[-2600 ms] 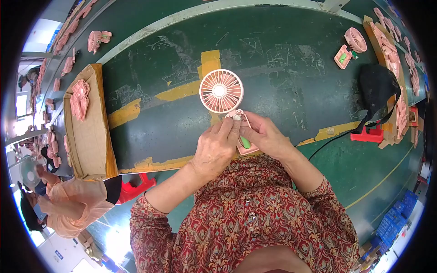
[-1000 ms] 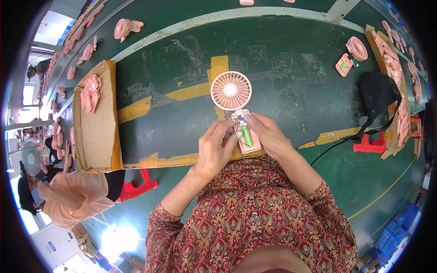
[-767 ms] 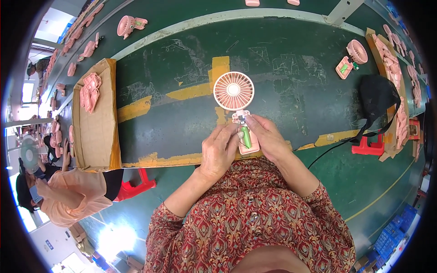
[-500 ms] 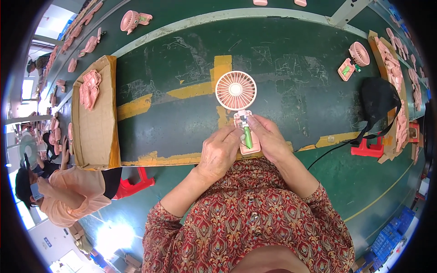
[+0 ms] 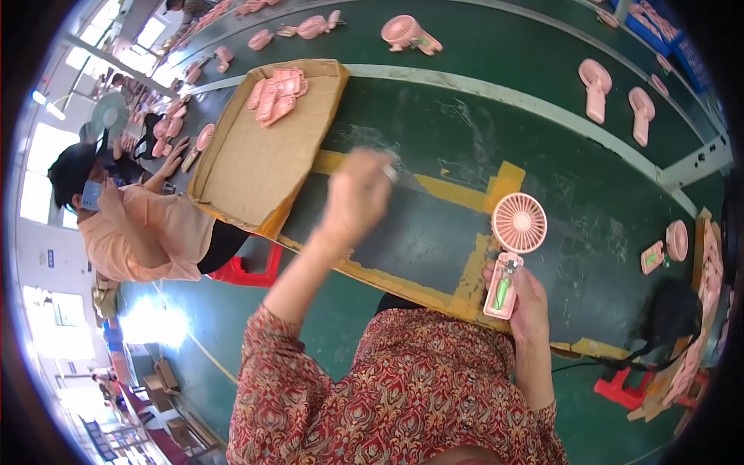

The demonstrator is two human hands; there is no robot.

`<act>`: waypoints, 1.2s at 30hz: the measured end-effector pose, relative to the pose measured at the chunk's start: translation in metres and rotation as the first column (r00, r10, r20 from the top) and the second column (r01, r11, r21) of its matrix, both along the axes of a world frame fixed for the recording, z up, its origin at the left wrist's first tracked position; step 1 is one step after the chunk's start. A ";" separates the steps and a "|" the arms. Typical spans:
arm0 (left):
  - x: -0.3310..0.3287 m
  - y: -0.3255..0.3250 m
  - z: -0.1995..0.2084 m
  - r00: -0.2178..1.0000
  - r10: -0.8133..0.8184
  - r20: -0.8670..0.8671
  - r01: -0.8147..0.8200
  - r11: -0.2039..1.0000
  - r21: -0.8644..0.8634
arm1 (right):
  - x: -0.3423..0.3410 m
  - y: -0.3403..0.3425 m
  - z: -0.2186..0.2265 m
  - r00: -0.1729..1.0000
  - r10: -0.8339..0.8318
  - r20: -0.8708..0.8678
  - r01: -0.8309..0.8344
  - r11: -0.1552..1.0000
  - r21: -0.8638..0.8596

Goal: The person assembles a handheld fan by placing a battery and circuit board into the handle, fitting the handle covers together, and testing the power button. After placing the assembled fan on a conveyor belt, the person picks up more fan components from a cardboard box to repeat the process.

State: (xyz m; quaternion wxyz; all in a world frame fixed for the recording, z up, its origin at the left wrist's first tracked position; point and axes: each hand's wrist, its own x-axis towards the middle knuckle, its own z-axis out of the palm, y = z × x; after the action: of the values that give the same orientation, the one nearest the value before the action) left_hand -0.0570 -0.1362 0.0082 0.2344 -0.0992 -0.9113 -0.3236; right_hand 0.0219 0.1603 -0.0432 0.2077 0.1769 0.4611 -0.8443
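Clasping the pink fan (image 5: 519, 222) right of centre, the right hand (image 5: 530, 304) likely steadies its open handle (image 5: 494, 302). Blur hides the left hand's (image 5: 359, 195) grip.

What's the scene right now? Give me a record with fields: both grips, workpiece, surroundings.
left grip: raised above the table, motion-blurred; contents unclear
right grip: holding a pink fan by its handle
workpiece: handle open, green cylinder showing inside
cardboard tray: at left, pink parts at its far end
second pink fan: on the table, at right
black item: at right, blurred, kind unclear
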 end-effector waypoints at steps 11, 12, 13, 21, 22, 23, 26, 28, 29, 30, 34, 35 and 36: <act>-0.107 -0.267 -0.070 0.690 0.704 0.168 -0.552 0.662 -0.507 | 0.001 -0.003 0.007 0.999 0.036 -0.008 -0.036 0.999 0.003; -0.108 -0.267 -0.071 0.685 0.704 0.185 -0.581 0.682 -0.444 | 0.001 -0.003 0.006 1.000 0.026 0.005 -0.026 1.000 -0.002; -0.109 -0.257 -0.072 0.718 0.689 0.104 -0.576 0.671 -0.467 | 0.001 -0.002 0.006 1.000 0.016 -0.001 -0.016 1.000 0.000; -0.089 -0.223 -0.029 0.918 0.395 -0.042 -0.383 0.854 -0.351 | -0.005 -0.004 0.010 0.999 0.034 0.002 -0.034 0.996 -0.084; -0.079 -0.176 -0.001 0.953 0.301 -0.042 -0.303 0.933 -0.195 | -0.008 -0.003 0.011 0.999 0.024 0.038 -0.021 0.997 -0.080; -0.062 -0.149 0.021 0.948 0.307 0.085 -0.296 0.948 -0.118 | -0.008 -0.004 0.011 0.999 0.021 0.049 -0.017 0.996 -0.085; -0.020 -0.049 0.042 0.889 -0.096 0.448 -0.183 0.822 0.540 | -0.008 -0.005 0.009 0.999 0.004 0.054 0.001 0.996 -0.091; -0.004 -0.013 0.019 0.704 -0.419 0.573 -0.108 0.734 0.670 | -0.006 -0.006 0.009 0.998 -0.021 0.053 0.026 0.995 -0.099; 0.004 0.011 0.008 0.591 -0.518 0.619 -0.217 0.636 0.740 | -0.006 -0.006 0.006 0.998 -0.029 0.057 0.034 0.994 -0.100; 0.012 0.028 -0.006 0.482 -0.657 0.579 -0.209 0.556 0.805 | -0.005 -0.006 0.004 0.999 -0.030 0.037 0.034 0.994 -0.105; 0.027 0.055 -0.032 0.361 -0.634 0.684 -0.137 0.690 0.711 | 0.002 -0.007 -0.001 1.000 -0.009 0.018 0.011 0.991 -0.131; 0.032 0.060 -0.026 0.360 -0.630 0.688 -0.135 0.694 0.707 | 0.003 -0.007 -0.002 1.000 -0.010 0.018 0.012 0.991 -0.137; 0.035 0.069 -0.020 0.571 -0.402 0.716 0.042 0.885 0.464 | 0.003 -0.005 -0.005 1.000 -0.021 -0.003 0.020 0.992 -0.128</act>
State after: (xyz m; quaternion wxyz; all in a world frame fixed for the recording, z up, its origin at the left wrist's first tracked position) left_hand -0.0220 -0.0670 -0.0115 -0.2249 -0.0113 -0.8124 -0.5378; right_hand 0.0248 0.1551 -0.0482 0.2087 0.1660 0.4048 -0.8747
